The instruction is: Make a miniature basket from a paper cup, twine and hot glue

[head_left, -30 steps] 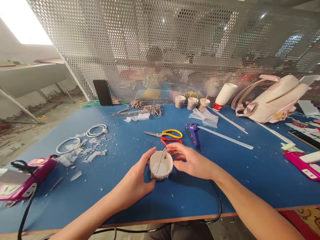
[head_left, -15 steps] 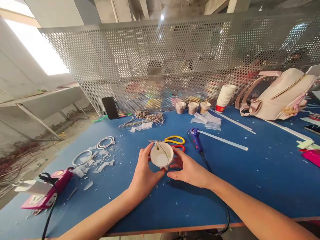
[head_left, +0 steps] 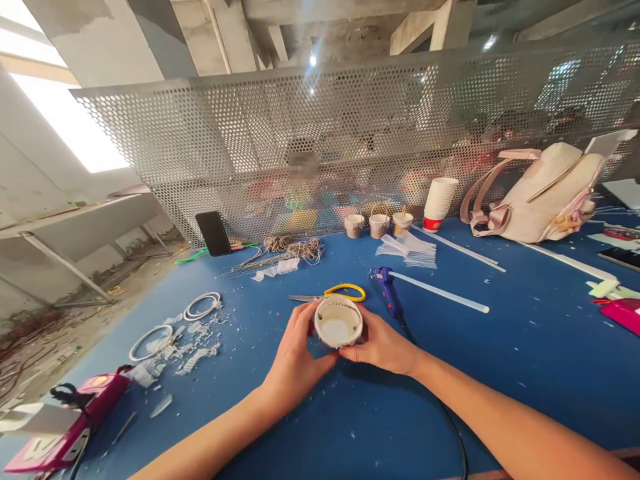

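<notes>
A small white paper cup (head_left: 340,327) is held above the blue table, its open mouth tilted toward me. A thin twisted cord lies along the inside of its far rim, with small dark spots on the inner wall at either side. My left hand (head_left: 295,347) curves around the cup's left side, its fingers against the wall and its thumb stretched below. On the right, my right hand (head_left: 385,343) grips the cup, thumb at the near lower edge and fingers partly hidden behind it. Just beyond lie yellow-handled scissors (head_left: 345,291), partly covered by the cup.
A blue glue gun (head_left: 390,293) with a long glue stick lies right of the hands. Behind are three decorated cups (head_left: 379,225), stacked paper cups (head_left: 441,203), cord bundles (head_left: 300,249), a phone (head_left: 213,233) and a backpack (head_left: 545,193). White rings (head_left: 202,305), scraps and a pink power strip (head_left: 70,420) lie left.
The cup has turned in my hands, and the cord that crossed its mouth now runs along the far rim. My right hand has closed in on the cup. The view has shifted slightly.
</notes>
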The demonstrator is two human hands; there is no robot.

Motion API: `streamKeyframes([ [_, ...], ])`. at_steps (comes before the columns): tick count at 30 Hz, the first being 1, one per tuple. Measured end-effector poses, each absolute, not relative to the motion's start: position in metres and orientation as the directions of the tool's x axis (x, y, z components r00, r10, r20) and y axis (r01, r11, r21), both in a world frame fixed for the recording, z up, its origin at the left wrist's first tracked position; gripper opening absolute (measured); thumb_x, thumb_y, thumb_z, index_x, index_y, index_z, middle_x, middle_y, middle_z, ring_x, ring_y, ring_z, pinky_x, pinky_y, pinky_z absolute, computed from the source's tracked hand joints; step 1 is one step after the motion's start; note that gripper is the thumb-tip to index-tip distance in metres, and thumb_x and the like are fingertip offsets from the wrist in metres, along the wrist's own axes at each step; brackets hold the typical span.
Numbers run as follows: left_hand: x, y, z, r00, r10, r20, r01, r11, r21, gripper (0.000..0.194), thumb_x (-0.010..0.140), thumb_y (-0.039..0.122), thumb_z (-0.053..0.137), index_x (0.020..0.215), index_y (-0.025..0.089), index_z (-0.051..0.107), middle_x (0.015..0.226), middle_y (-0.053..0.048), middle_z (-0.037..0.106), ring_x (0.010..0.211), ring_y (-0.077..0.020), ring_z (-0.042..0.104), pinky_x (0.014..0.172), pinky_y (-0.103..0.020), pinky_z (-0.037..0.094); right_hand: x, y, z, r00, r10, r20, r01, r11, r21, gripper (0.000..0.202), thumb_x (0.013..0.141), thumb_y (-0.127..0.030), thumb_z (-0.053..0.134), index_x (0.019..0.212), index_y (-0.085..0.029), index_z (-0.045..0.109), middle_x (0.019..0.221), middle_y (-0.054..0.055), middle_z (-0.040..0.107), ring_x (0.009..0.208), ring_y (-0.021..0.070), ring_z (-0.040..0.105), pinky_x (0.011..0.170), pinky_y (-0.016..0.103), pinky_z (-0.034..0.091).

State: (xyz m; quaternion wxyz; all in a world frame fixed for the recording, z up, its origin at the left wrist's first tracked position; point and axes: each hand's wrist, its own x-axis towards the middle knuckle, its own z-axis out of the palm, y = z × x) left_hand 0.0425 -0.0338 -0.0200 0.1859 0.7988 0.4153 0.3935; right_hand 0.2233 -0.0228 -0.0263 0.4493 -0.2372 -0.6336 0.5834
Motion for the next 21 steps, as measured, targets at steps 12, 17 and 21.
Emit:
streamKeyframes([
  [12, 0.034, -0.044, -0.032, 0.223, 0.9, 0.375, 0.471, -0.436, 0.767, 0.058, 0.072, 0.017, 0.064, 0.123, 0.024, 0.038, 0.119, -0.007, 0.06, 0.106, -0.0225, 0.061, 0.09, -0.038, 0.051, 0.224, -0.022, -0.031, -0.579, 0.795, 0.18, -0.199, 0.077, -0.977, 0.072, 0.067, -0.006, 0.07, 0.132, -0.02, 0.04, 0.135, 0.009, 0.049, 0.126, 0.022, 0.046, 0.105, 0.036, 0.036],
  [17, 0.032, -0.042, -0.035, 0.222, 0.871, 0.439, 0.518, -0.487, 0.703, 0.066, 0.07, 0.016, 0.066, 0.127, 0.024, 0.034, 0.121, -0.009, 0.056, 0.107, -0.0239, 0.06, 0.091, -0.039, 0.05, 0.22, -0.028, -0.03, -0.579, 0.799, 0.164, -0.228, 0.035, -0.973, 0.068, 0.069, -0.015, 0.074, 0.128, -0.021, 0.042, 0.134, 0.01, 0.05, 0.121, 0.0223, 0.051, 0.105, 0.039, 0.037],
  [21, 0.033, -0.042, -0.036, 0.282, 0.832, 0.478, 0.527, -0.551, 0.647, 0.065, 0.07, 0.011, 0.063, 0.127, 0.024, 0.034, 0.115, -0.008, 0.055, 0.106, -0.0241, 0.059, 0.09, -0.04, 0.05, 0.218, -0.032, -0.031, -0.564, 0.817, 0.119, -0.185, 0.015, -0.983, 0.064, 0.069, -0.022, 0.076, 0.125, -0.021, 0.046, 0.127, 0.007, 0.056, 0.116, 0.0218, 0.054, 0.101, 0.037, 0.041],
])
